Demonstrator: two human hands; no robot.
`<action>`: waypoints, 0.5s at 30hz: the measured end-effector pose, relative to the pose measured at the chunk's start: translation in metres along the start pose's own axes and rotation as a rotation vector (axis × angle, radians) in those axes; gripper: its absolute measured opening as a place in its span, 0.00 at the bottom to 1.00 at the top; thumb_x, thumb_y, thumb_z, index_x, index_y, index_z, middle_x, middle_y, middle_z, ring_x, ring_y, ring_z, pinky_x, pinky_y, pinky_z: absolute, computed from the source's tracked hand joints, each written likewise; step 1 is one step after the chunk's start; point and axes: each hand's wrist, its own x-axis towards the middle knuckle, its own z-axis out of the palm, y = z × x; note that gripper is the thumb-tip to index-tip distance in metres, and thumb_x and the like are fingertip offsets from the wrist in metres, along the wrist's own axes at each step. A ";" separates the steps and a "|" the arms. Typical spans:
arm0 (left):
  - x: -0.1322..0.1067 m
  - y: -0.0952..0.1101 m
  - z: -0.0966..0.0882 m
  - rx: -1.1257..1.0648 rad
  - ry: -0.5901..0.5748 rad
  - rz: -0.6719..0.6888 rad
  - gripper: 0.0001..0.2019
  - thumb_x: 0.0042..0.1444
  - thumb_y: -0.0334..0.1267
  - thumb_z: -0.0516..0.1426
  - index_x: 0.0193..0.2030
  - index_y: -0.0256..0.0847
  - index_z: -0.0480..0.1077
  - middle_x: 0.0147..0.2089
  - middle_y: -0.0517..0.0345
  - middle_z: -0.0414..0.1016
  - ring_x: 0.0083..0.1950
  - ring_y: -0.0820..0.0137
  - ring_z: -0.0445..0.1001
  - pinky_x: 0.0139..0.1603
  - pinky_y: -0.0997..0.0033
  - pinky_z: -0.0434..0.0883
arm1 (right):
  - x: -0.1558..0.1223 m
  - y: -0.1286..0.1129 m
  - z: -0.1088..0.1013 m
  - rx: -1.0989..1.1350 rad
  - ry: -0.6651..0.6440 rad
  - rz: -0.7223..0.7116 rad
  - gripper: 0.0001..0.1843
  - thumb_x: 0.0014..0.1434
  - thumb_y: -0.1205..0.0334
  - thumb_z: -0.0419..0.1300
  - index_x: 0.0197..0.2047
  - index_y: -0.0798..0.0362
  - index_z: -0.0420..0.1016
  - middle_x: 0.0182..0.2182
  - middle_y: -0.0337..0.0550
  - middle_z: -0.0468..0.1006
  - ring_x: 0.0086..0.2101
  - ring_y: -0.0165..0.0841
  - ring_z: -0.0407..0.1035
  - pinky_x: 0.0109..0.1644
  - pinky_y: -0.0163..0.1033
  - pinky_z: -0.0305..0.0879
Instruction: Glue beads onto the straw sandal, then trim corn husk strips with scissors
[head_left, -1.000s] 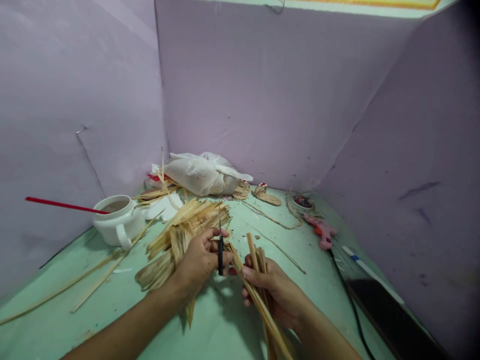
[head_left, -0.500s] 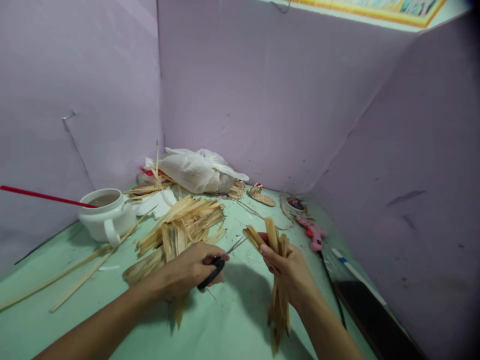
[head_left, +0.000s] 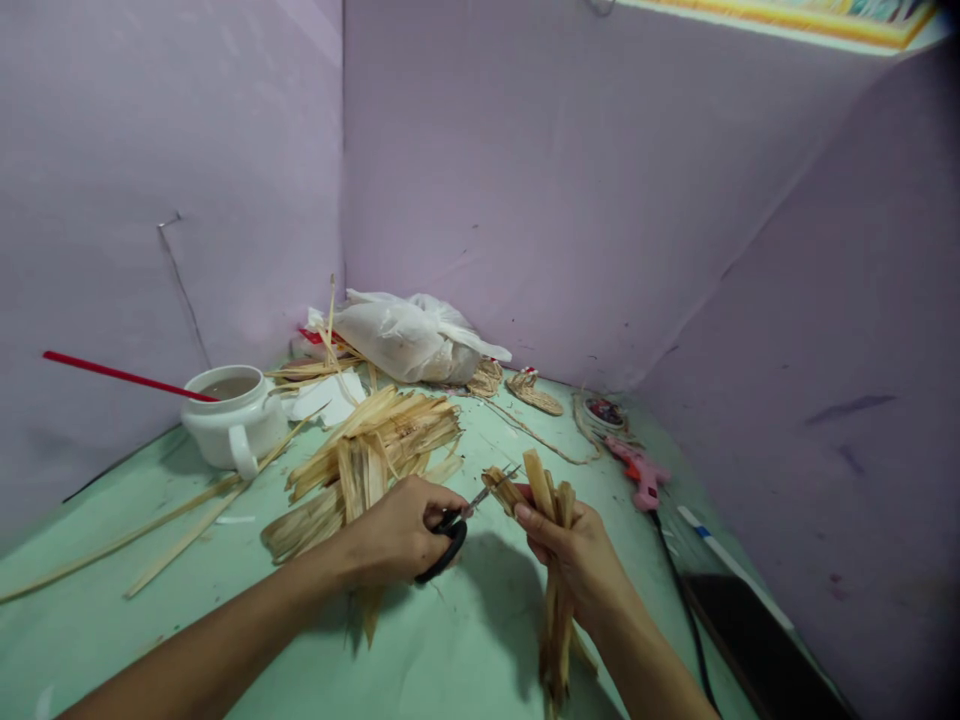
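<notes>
My left hand (head_left: 401,530) is closed round the black handles of a small pair of scissors (head_left: 457,522). The blades point right and touch the top end of a bundle of dry straw strips (head_left: 551,560). My right hand (head_left: 574,555) grips that bundle near its upper end, and the rest hangs down below my wrist. A loose heap of the same straw strips (head_left: 367,460) lies on the green table (head_left: 465,640) just behind my left hand.
A white pot (head_left: 229,425) with a red stick (head_left: 120,375) stands at the left. A white plastic bag (head_left: 409,340) lies at the back corner, with small woven straw pieces (head_left: 532,392) beside it. A pink glue gun (head_left: 637,468) and its black cord lie at the right. Purple walls enclose the table.
My right hand raised the straw bundle and turned it upright. My left hand swung the scissors from upright to pointing right, and the blades now meet the bundle's top end.
</notes>
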 end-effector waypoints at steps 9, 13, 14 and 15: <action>0.001 -0.006 0.002 -0.118 -0.015 -0.036 0.14 0.44 0.36 0.54 0.40 0.35 0.67 0.24 0.62 0.67 0.21 0.77 0.62 0.22 0.76 0.65 | 0.001 -0.001 0.000 0.001 0.030 0.011 0.18 0.35 0.58 0.69 0.30 0.60 0.74 0.14 0.31 0.61 0.14 0.19 0.46 0.18 0.31 0.36; 0.000 -0.002 0.001 -0.040 0.039 -0.033 0.13 0.43 0.36 0.55 0.37 0.35 0.68 0.29 0.58 0.71 0.25 0.75 0.66 0.22 0.78 0.63 | -0.001 0.001 0.002 -0.030 0.015 0.046 0.17 0.34 0.59 0.69 0.27 0.60 0.74 0.12 0.30 0.58 0.14 0.19 0.45 0.18 0.32 0.35; -0.001 -0.001 0.002 -0.019 0.053 -0.037 0.13 0.43 0.36 0.55 0.37 0.36 0.68 0.29 0.58 0.71 0.26 0.74 0.67 0.22 0.78 0.63 | -0.002 0.001 0.003 -0.037 0.013 0.048 0.17 0.34 0.59 0.69 0.27 0.60 0.74 0.12 0.30 0.59 0.14 0.19 0.45 0.18 0.32 0.35; -0.001 -0.001 0.002 -0.002 0.057 -0.042 0.12 0.43 0.37 0.55 0.37 0.36 0.69 0.29 0.58 0.71 0.26 0.74 0.67 0.22 0.78 0.63 | -0.002 0.001 0.003 -0.045 0.013 0.047 0.17 0.35 0.59 0.69 0.27 0.61 0.74 0.12 0.30 0.59 0.14 0.19 0.44 0.19 0.32 0.35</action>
